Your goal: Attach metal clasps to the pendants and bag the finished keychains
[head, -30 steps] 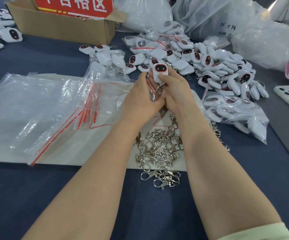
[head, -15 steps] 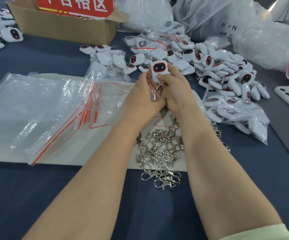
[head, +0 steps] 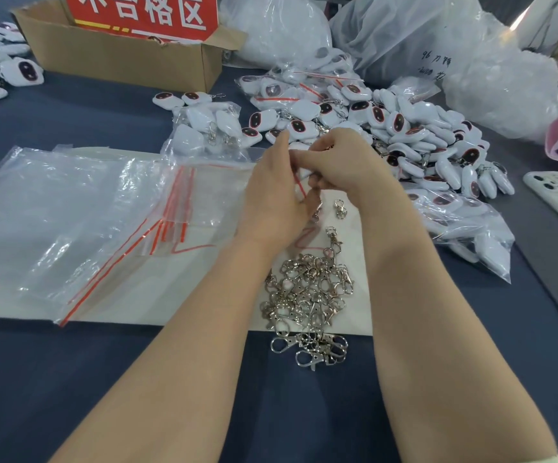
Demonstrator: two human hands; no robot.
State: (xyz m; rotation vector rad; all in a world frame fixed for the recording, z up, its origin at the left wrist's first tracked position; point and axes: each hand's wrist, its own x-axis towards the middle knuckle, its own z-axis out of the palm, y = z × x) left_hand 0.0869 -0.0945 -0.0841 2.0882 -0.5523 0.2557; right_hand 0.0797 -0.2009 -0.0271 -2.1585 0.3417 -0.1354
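- L hand (head: 271, 198), frame centre: fingers curled round a small zip bag (head: 300, 183), whose red seal strip shows betw. the 2 hands.
- R hand (head: 341, 162) touches it from the right: thumb + fingertips pinched on the bag's top edge, other fingers bent.
- Of the pendant (head: 302, 171) only a white sliver shows betw. the hands, prob. inside the bag. Can't tell where its clasp sits.
- Step, as I read it: seating 1 keychain in the bag & closing it.
- To do it well: push pendant + clasp fully below the red strip first, so no metal sits in the seal. Then run the pinch along the strip end to end.
- Work over the white sheet (head: 187, 312), not above the clasp pile (head: 307, 295) at lower centre, since a drop there tangles.
- Next up: stack of empty bags (head: 87, 212) centre left, loose pendants (head: 421, 135) upper right.
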